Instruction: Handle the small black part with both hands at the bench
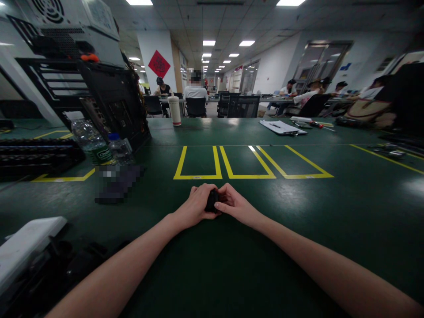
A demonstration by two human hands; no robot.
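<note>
Between my two hands is a small black block-shaped object (211, 201), too dark and covered to name more exactly. My left hand (198, 202) wraps round its left and top side, thumb and fingers closed on it. From the right, my right hand (234, 203) grips its other side with bent fingers, the fingertips meeting those of the left. Both hands are low over the green table (232, 265), just in front of the yellow tape outlines (198, 177). The underside of the black object is hidden.
At left stand a black computer case (115, 101), a large clear bottle (86, 137) and a blue-capped bottle (121, 150). A white cup (174, 111), a clipboard (281, 127) and a screwdriver (323, 126) lie farther back. Dark parts (79, 265) crowd the lower left. People sit beyond.
</note>
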